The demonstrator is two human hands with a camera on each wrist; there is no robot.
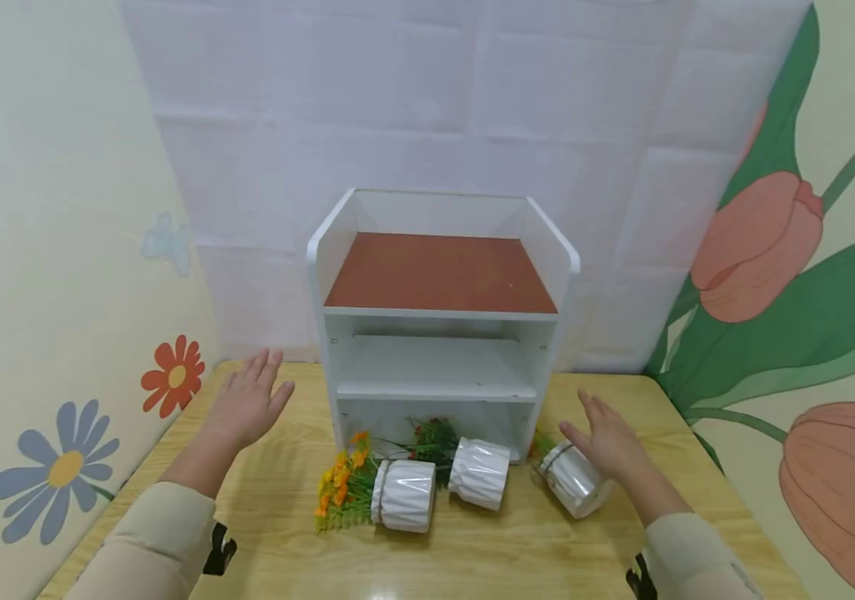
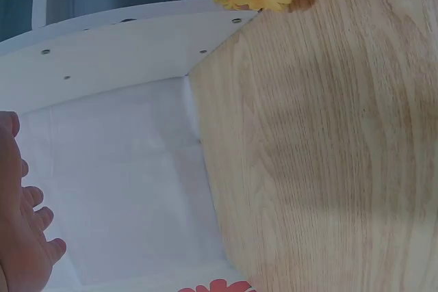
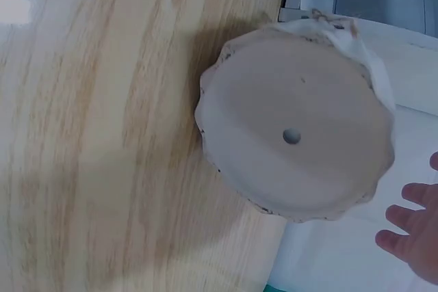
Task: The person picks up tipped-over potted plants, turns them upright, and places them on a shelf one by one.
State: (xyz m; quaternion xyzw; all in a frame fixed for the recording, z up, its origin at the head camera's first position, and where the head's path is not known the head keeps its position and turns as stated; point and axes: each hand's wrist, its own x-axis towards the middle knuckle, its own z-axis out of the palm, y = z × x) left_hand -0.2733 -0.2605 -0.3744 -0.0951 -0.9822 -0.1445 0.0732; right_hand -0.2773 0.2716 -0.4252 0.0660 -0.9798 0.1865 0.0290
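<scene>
My left hand hovers over the table left of the shelf, fingers straight, holding nothing. On the right, my right hand is extended just above a white flowerpot lying on its side; in the right wrist view that pot's round base with a small hole faces the camera. Two more white ribbed pots lie tipped over before the shelf: the left pot with orange and yellow flowers, and the middle pot with dark red flowers pointing into the lowest compartment.
A small white shelf with a reddish-brown top stands at the back of the wooden table. Behind it hangs a white cloth. Walls painted with flowers flank the table on both sides.
</scene>
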